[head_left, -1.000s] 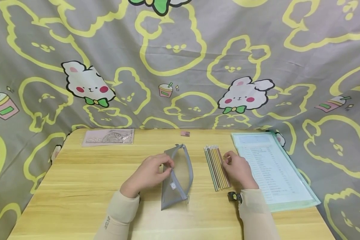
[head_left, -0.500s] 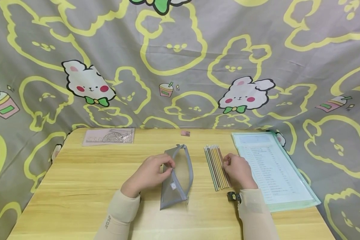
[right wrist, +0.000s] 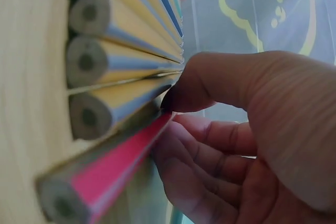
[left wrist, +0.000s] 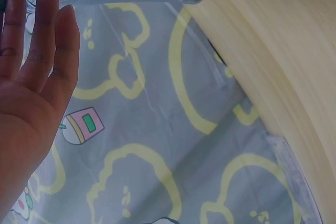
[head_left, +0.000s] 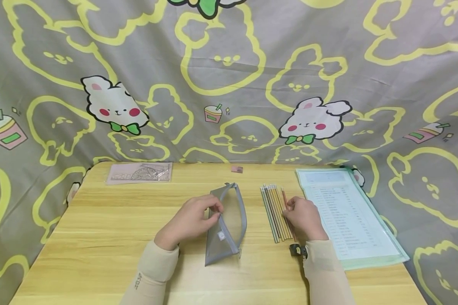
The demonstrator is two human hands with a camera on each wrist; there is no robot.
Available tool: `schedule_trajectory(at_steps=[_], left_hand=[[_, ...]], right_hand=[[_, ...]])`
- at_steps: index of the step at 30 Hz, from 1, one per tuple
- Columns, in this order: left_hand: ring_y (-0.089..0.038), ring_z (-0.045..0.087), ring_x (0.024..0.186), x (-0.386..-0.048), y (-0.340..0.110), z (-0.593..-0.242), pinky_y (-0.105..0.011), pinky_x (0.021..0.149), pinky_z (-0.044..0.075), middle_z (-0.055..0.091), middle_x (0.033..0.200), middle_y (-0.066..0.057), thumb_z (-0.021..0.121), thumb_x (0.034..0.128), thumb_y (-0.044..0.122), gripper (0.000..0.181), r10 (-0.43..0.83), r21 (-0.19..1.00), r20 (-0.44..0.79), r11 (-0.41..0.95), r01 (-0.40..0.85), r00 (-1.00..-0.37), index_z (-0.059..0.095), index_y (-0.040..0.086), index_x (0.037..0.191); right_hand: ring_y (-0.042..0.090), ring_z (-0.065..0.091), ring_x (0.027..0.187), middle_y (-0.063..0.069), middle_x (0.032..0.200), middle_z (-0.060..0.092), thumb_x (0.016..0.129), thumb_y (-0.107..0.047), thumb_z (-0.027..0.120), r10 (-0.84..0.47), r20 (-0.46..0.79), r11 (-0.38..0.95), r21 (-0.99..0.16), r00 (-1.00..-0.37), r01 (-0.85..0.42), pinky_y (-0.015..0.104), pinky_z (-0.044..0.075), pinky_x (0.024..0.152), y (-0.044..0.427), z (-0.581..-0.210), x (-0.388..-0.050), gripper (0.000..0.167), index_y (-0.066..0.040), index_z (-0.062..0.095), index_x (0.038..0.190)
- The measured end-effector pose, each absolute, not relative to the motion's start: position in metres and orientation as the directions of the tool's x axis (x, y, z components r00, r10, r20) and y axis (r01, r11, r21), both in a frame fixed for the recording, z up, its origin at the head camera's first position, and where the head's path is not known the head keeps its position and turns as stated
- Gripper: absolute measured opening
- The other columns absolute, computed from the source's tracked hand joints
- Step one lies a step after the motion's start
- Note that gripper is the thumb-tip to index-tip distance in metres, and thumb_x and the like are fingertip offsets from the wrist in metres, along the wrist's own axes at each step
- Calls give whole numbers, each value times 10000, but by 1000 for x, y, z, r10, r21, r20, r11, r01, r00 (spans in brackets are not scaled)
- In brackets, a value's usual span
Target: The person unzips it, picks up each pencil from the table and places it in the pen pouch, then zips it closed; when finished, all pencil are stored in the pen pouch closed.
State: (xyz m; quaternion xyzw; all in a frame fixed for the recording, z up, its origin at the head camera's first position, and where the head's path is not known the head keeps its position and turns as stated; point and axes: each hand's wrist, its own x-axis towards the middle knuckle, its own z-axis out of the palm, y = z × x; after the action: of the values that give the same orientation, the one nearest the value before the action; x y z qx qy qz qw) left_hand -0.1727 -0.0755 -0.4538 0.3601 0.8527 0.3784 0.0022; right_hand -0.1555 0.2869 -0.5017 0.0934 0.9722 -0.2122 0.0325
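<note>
A grey zip pencil pouch (head_left: 216,245) stands with its mouth gaping at the middle of the table. My left hand (head_left: 188,221) pinches its left rim between thumb and fingers. In the left wrist view that hand's fingers (left wrist: 39,45) reach up to the see-through pouch. Right of the pouch, several pencils (head_left: 272,212) lie side by side in a row. My right hand (head_left: 305,217) pinches a red pencil (right wrist: 113,182) at the row's right side, a small gap from its neighbour. Unsharpened ends of the yellow pencils (right wrist: 86,61) show close up in the right wrist view.
A pale green document folder (head_left: 366,250) with a printed sheet lies along the right side. At the back left is a clear packet of rulers and a protractor (head_left: 139,173). A small pink eraser-like piece (head_left: 236,169) lies at the back; a patterned curtain (head_left: 248,101) surrounds the wooden table.
The red pencil has come away slightly to the right from the row, held in my right hand. My left hand and the pouch have stayed in place.
</note>
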Motion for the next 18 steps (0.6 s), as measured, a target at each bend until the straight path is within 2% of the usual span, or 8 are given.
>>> schedule_trajectory(at_steps=[5,9,13,18], left_hand=[[-204,705,906,-173,-75,-454,-346,831,579,682,929,138,712,923,32,159,615,644,273,455,615,-740,724,179,983],[-210,704,909,-173,-75,-454,-399,838,589,677,933,152,718,922,36,155,616,642,271,456,616,-739,724,178,984],[-196,701,907,-173,-75,-454,-342,833,577,676,932,153,723,918,37,146,618,638,278,454,623,-735,726,167,984],[-113,678,892,-172,-74,-452,-299,825,570,681,922,139,727,906,36,146,614,635,287,452,626,-735,728,166,972]], right_hand=[[241,601,709,70,794,686,858,-238,800,173,-126,892,-402,-977,209,491,557,740,288,-501,-156,394,43,698,1115],[271,600,725,81,778,665,839,-216,785,201,-127,891,-389,-971,235,500,550,738,287,-499,-155,322,15,682,1038],[293,612,742,89,777,670,830,-207,782,218,-114,890,-383,-969,245,522,552,743,287,-497,-154,285,3,685,997],[275,646,761,95,827,714,851,-210,767,203,-111,869,-438,-973,231,516,580,772,290,-497,-152,336,31,709,1079]])
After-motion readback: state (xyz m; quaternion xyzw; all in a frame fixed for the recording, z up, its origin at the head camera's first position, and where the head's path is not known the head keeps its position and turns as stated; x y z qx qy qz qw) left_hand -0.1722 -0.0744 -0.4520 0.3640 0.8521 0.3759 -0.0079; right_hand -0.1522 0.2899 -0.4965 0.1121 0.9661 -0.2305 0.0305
